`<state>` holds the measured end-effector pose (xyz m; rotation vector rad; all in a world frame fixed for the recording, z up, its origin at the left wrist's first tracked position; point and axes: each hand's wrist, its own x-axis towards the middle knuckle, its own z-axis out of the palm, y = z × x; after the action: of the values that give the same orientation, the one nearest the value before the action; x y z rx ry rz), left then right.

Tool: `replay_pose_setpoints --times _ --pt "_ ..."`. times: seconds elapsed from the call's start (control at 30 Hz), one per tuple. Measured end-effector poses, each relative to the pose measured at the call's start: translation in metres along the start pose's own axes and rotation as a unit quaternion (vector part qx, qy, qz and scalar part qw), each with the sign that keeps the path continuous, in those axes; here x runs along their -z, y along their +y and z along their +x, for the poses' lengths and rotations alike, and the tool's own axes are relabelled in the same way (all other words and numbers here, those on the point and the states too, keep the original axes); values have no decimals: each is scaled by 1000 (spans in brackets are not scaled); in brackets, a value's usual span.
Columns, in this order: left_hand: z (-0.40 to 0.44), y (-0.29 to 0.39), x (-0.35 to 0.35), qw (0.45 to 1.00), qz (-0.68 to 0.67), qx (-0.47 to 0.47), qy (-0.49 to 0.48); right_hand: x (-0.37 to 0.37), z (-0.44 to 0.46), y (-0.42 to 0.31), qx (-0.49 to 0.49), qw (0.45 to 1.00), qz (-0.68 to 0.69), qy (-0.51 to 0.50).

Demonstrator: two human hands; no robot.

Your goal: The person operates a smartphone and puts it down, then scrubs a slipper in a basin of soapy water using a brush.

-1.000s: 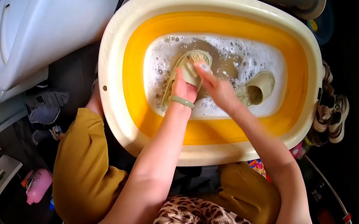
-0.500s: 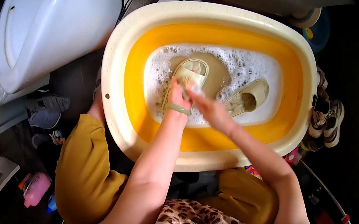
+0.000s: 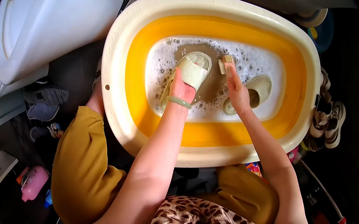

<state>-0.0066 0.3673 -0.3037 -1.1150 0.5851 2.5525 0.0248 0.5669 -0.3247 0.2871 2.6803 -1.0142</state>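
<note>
My left hand [image 3: 182, 87], with a green bangle at the wrist, grips a pale slipper [image 3: 194, 71] by its strap, over soapy water in the cream and yellow tub [image 3: 117, 107]. A scrubbing brush [image 3: 228, 61] with pale bristles is held in my right hand [image 3: 237, 91], apart from that slipper, bristles facing left. Beside and partly behind my right hand lies a second pale slipper [image 3: 261, 89] in the foam.
A large white basin [image 3: 58, 32] stands at the upper left. Grey shoes [image 3: 45, 105] and a pink bottle [image 3: 34, 182] are at the left. Sneakers [image 3: 335, 124] lie right of the tub, below a blue basin [image 3: 325, 32].
My right hand has moved right with the brush, off the held slipper. My left hand still grips that slipper, and its strap is now in clearer view.
</note>
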Motion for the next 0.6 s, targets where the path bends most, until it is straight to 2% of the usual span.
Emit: replay_pose_setpoints --times 0.07,0.17,0.2,0.23,0.3,0.37,0.4,0.43,0.47,0.5,0.53,0.6 --pt "0 3 -1 1000 -2 0 7 -8 -7 21 31 999 7 -6" --pt "4 3 5 999 -32 1 7 12 -25 -14 -28 984 113 -133" --pt "5 4 6 999 -46 2 -10 16 -30 -29 -90 953 249 -146" --pt "5 4 7 998 -60 5 -26 19 -33 -44 -152 900 378 -155" --pt "2 0 9 997 -65 17 -29 25 -39 -67 -74 943 272 -179" --pt "4 -2 2 996 -71 26 -42 25 -38 -89 26 962 169 -212" --pt "3 -2 -1 998 0 47 35 26 -36 -100 74 966 115 -219" --pt "1 0 -1 988 71 66 116 20 -25 -97 76 966 116 -220" --pt "6 -8 19 996 40 27 -71 13 -12 -88 87 980 70 -166" --pt "1 -7 12 996 41 26 -71 11 2 -88 97 989 23 -110" --pt "-4 -7 4 997 53 16 -61 15 11 -87 86 990 68 -86" --pt "-10 -5 -9 995 67 21 -74 20 5 -87 77 990 48 -108"
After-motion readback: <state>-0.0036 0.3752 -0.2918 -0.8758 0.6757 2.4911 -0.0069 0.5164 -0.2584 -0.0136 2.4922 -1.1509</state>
